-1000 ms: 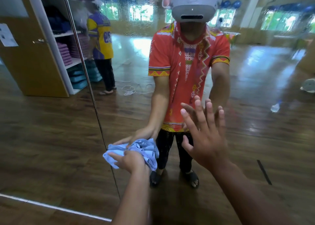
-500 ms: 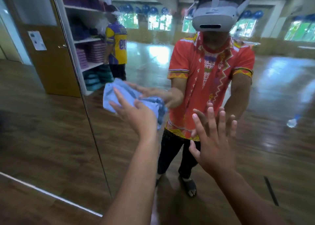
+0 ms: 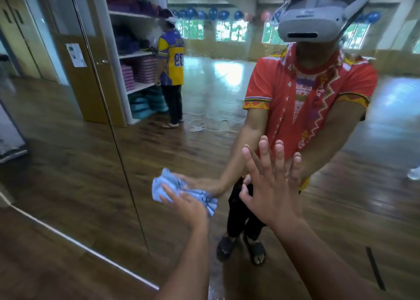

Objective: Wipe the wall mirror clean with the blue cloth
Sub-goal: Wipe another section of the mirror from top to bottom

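A person's left hand (image 3: 189, 206) presses a blue cloth (image 3: 169, 182) against a wall mirror (image 3: 68, 152), low on the glass and just right of the vertical seam (image 3: 118, 140) between two panels. The cloth is pale blue, crumpled into a loose wad, and its folds gather into a tight bunch at the thumb side, where the fingers (image 3: 165, 189) grip it. The right hand (image 3: 272, 195) rests flat on the glass just beside it, fingers straight and spread, holding nothing. The mirror reflects the person in a red patterned shirt (image 3: 302, 108) and a grey headset (image 3: 311, 26). It also shows a wooden floor (image 3: 227, 99) and shelves (image 3: 136, 56) of stacked mats.
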Demonstrator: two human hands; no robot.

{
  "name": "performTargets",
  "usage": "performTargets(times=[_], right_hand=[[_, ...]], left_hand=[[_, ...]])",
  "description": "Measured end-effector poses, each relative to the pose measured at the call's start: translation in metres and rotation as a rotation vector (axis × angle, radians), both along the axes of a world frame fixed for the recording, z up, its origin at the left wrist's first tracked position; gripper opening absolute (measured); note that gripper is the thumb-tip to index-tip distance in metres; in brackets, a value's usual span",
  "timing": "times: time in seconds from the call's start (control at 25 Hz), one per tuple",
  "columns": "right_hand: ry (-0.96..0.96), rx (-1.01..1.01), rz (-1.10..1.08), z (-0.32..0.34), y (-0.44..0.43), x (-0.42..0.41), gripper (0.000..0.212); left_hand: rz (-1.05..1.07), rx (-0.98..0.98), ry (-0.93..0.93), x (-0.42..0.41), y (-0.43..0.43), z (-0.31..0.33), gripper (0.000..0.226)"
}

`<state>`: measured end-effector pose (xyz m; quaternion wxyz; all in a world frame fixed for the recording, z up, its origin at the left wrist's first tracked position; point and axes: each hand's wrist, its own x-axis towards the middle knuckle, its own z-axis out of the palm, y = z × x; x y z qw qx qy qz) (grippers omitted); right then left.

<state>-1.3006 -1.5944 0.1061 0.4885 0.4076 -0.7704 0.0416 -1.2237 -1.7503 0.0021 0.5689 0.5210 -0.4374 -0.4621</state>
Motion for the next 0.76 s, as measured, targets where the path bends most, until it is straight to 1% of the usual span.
performTargets(times=[0.04, 0.12, 0.16, 0.2, 0.24, 0.28, 0.32, 0.36, 0.4, 0.44, 0.48, 0.52, 0.64, 0.68, 0.76], right_hand=[[0.009, -0.005, 0.0, -0.001, -0.001, 0.0, 0.098], [0.02, -0.009, -0.003, -0.003, -0.002, -0.002, 0.096], [0.022, -0.005, -0.008, -0.003, -0.002, -0.002, 0.095], [0.019, -0.002, -0.013, -0.004, -0.003, -0.002, 0.093], [0.016, -0.004, -0.011, -0.004, -0.002, -0.002, 0.092], [0.013, -0.008, -0.006, -0.005, -0.002, -0.002, 0.092], [0.014, -0.007, -0.007, -0.005, -0.003, -0.002, 0.091], [0.015, -0.006, -0.011, -0.005, -0.003, -0.002, 0.091], [0.016, -0.008, -0.014, -0.005, -0.003, -0.002, 0.091], [0.014, -0.011, -0.016, -0.005, -0.004, -0.002, 0.091], [0.011, -0.014, -0.019, -0.005, -0.004, -0.001, 0.091], [0.01, -0.013, -0.023, -0.005, -0.004, -0.001, 0.092], [0.015, 0.005, -0.034, -0.004, -0.002, 0.001, 0.094], [0.02, 0.005, -0.032, -0.004, -0.001, 0.001, 0.094], [0.027, -0.004, -0.026, -0.004, -0.001, 0.002, 0.096]], left_hand=[[-0.019, 0.173, 0.032, 0.0, 0.001, -0.03, 0.057], [-0.044, 0.41, 0.122, -0.003, -0.004, -0.085, 0.067], [-0.013, 0.543, 0.222, -0.005, -0.008, -0.1, 0.069], [0.068, 0.673, 0.39, -0.008, -0.012, -0.108, 0.067], [0.137, 0.785, 0.491, -0.005, -0.008, -0.087, 0.067], [0.151, 0.826, 0.496, -0.004, -0.007, -0.072, 0.069], [0.115, 0.816, 0.481, -0.003, -0.006, -0.056, 0.069], [0.097, 0.749, 0.439, -0.006, -0.002, -0.035, 0.066], [0.054, 0.594, 0.404, -0.008, 0.002, -0.021, 0.064], [0.049, 0.436, 0.403, -0.008, 0.001, -0.005, 0.067], [0.053, 0.277, 0.327, -0.005, -0.003, 0.021, 0.073], [0.056, 0.146, 0.29, -0.003, -0.006, 0.052, 0.073], [-0.022, -0.273, 0.238, -0.003, -0.002, 0.161, 0.062], [-0.046, -0.389, 0.205, -0.003, 0.002, 0.186, 0.06], [-0.044, -0.563, 0.106, -0.004, 0.0, 0.206, 0.058]])
